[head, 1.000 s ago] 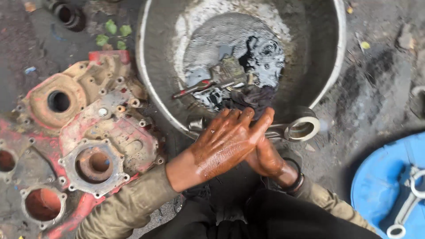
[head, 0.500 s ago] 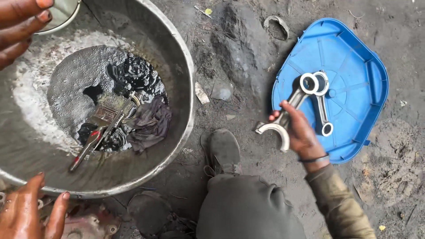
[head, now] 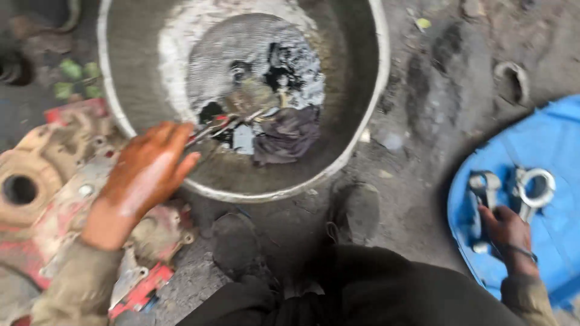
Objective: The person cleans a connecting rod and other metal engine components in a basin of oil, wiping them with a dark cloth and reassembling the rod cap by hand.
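Connecting rods (head: 510,193) under right hand (head: 507,232); left hand (head: 145,175) outstretched.

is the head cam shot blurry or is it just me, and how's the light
Head view: motion blur smears the whole frame, worst on the left hand at the metal basin rim and on the red engine cover; the right hand and the connecting rods on the blue lid are soft too. Light is flat and dim, no hard shadows, no glare.
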